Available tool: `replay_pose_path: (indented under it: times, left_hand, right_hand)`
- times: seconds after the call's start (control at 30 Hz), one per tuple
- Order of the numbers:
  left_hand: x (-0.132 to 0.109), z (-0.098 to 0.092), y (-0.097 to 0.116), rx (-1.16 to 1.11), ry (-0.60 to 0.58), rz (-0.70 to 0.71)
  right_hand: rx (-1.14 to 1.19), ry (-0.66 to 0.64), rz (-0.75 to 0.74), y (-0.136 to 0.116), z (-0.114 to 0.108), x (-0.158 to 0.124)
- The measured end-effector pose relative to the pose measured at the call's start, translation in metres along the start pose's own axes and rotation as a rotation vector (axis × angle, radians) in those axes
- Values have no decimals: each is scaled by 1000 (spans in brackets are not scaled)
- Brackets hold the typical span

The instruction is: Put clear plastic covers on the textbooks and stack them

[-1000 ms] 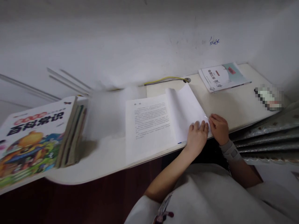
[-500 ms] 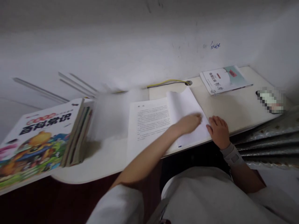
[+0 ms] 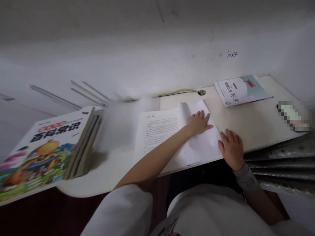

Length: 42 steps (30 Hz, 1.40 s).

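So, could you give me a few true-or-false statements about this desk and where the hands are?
1. The left hand lies flat on the blank page of the open book. True.
2. The right hand holds a pen. False: it rests open by the page's near edge, holding nothing.
3. The colourful book stack sits to the right of the open book. False: it sits to the left.
4. A thin booklet lies closed near the far right corner of the desk. True.
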<state>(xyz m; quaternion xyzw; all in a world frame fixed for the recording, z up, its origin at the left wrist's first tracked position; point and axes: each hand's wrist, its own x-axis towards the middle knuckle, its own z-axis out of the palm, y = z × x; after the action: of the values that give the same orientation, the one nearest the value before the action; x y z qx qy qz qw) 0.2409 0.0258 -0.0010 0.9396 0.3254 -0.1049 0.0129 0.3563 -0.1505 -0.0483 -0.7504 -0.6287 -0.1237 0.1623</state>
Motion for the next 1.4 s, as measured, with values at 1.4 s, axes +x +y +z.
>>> replay_pose_path:
  times: [1.4]
  left_hand:
    - [-155,32,24,76,286,100]
  right_hand:
    - [7,-48,-34,3,-5,2]
